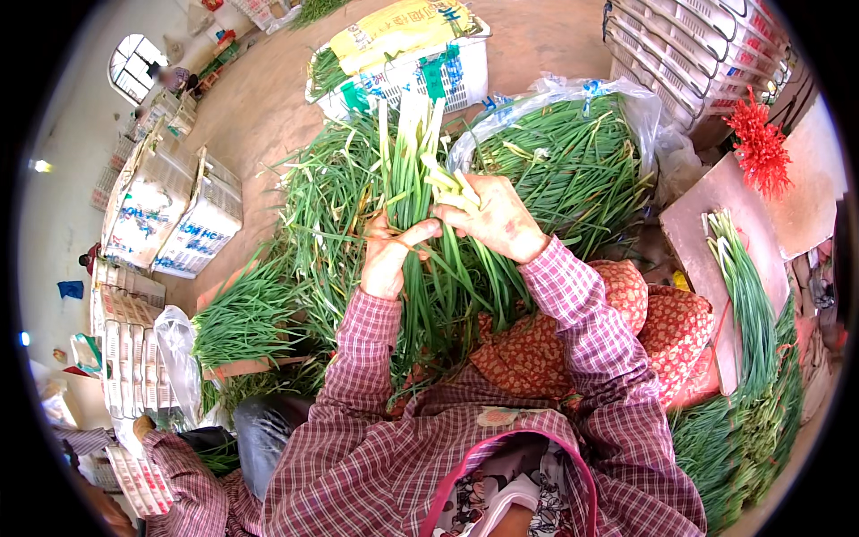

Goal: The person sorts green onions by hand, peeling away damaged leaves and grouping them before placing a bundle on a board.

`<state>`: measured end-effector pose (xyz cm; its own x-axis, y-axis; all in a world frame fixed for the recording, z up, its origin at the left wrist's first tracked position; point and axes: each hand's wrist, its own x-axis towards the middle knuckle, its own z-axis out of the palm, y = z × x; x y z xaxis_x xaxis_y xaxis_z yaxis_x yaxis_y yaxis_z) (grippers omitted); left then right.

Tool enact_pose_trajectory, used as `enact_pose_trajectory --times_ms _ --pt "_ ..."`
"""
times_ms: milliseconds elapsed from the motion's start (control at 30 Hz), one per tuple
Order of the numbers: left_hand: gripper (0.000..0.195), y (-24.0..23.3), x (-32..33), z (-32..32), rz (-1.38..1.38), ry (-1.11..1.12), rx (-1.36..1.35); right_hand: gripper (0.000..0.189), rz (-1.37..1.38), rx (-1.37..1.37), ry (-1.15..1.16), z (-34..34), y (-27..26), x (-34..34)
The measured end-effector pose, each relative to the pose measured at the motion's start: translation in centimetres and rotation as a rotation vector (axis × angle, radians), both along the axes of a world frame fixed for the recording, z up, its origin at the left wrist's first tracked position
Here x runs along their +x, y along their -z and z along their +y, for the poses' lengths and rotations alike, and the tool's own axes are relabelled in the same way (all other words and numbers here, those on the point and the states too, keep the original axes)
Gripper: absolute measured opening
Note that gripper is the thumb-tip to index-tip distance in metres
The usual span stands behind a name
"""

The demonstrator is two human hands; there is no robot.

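My left hand (389,252) is closed around the leafy middle of a bunch of green stalks, garlic chives or a like vegetable (411,168), whose pale stem ends point away from me. Just right of it, my right hand (496,215) grips several separate stalks (451,188) by their whitish ends, fingertips near the left thumb. Brownish, withered leaves cross the left fingers. Beneath both hands spreads a large loose heap of the same greens (322,215). An open clear plastic bag (631,101) full of greens lies beyond my right hand.
A white plastic crate (470,74) with a yellow sack stands ahead. At right, a board (691,201) bears a bunch of greens (741,295), near red ties (762,144) and stacked crates (678,60). More crates (194,228) stand left, beside cut greens (241,322). A co-worker's sleeve (181,470) shows lower left.
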<state>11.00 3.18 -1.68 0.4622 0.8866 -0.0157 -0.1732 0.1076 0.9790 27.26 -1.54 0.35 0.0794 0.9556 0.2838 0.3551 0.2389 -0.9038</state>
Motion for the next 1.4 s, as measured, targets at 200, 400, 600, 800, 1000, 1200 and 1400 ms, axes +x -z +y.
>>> enact_pose_trajectory --times_ms 200,400,600,800,1000,1200,1400 --pt "0.031 0.7 -1.5 0.7 0.141 -0.025 0.085 0.025 -0.180 -0.005 0.004 -0.4 0.6 0.1" --pt "0.029 1.5 -3.7 2.2 0.173 -0.125 0.049 0.024 -0.012 -0.149 -0.112 -1.7 0.8 2.4" --pt "0.030 1.4 -3.7 1.3 0.011 0.029 -0.097 0.016 0.286 -0.200 -0.065 -1.4 -0.5 3.6" --pt "0.031 1.0 -2.5 0.7 -0.096 0.095 -0.123 0.019 0.526 -0.077 -0.175 -0.7 0.1 1.4" --pt "0.033 1.2 -2.8 0.3 -0.135 0.036 -0.169 0.017 0.596 -0.118 -0.222 -0.7 -0.4 0.4" --pt "0.030 0.6 -1.9 -0.1 -0.288 0.034 -0.228 0.024 0.583 -0.171 -0.350 -0.4 0.5 0.0" --pt "0.029 0.1 -1.1 -0.1 -0.284 -0.012 -0.142 0.029 0.462 -0.171 -0.267 -0.7 1.0 -0.7"
